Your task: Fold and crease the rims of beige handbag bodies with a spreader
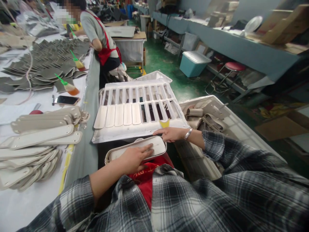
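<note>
A white, rounded oblong leather-like piece with a raised rim lies across my lap. My left hand rests flat over its face, fingers stretched out toward the right. At the far right end, my right hand has its fingers bent at the rim, with one finger reaching left along the edge; the fingertips are partly hidden. Just beyond both hands stands a white slotted rack. Several flat white strips with rounded ends lie in its near row, on the left. A small yellow patch shows at the rack's near edge.
On the left table are piled pale straps, a phone, a glue bottle and grey cut pieces. A crate of beige pieces stands to my right. A co-worker leans over the table ahead.
</note>
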Demonstrator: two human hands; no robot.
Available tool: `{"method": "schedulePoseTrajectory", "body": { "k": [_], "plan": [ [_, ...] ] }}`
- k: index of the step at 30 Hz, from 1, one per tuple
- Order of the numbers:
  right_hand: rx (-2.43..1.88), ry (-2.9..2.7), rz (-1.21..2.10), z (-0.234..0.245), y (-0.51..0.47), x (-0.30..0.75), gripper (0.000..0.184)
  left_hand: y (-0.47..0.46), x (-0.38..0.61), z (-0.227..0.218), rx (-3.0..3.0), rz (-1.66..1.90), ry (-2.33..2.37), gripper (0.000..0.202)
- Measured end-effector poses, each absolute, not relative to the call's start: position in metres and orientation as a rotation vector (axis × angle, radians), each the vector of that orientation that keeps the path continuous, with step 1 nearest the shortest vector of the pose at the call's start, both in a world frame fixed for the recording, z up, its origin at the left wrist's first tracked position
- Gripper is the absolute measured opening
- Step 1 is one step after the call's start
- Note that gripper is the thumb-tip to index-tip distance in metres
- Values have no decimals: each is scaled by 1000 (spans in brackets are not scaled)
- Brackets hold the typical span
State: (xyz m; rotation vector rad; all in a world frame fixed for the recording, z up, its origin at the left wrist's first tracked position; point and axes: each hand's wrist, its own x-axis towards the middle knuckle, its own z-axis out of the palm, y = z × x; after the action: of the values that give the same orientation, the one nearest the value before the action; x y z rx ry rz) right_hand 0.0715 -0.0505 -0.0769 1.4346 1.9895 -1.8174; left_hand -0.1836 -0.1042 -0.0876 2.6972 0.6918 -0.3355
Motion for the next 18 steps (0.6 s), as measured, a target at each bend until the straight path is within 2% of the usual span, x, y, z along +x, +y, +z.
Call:
{"method": "schedulePoseTrajectory", "body": {
  "k": [3, 5, 7, 10, 14, 18],
  "plan": [
    [1443, 1995, -1873, -72, -50, 74, 68, -102, -181, -89, 2687, -376, 708, 59],
    [1396, 1910, -2031, -72, -47, 82, 62, -100, -180, -88, 2680, -376, 692, 53],
    [1359, 1710, -2287, -80, -44, 95, 51, -99, -179, -87, 2681, -343, 674, 50],
    [1565, 1323, -2535, -110, -50, 114, 31, -101, -179, -86, 2718, -292, 649, 49],
    [1723, 1151, -2503, -164, -76, 106, 17, -105, -178, -87, 2796, -316, 658, 48],
    [1696, 1295, -2365, -190, -90, 67, 26, -106, -176, -84, 2816, -384, 687, 51]
  ]
}}
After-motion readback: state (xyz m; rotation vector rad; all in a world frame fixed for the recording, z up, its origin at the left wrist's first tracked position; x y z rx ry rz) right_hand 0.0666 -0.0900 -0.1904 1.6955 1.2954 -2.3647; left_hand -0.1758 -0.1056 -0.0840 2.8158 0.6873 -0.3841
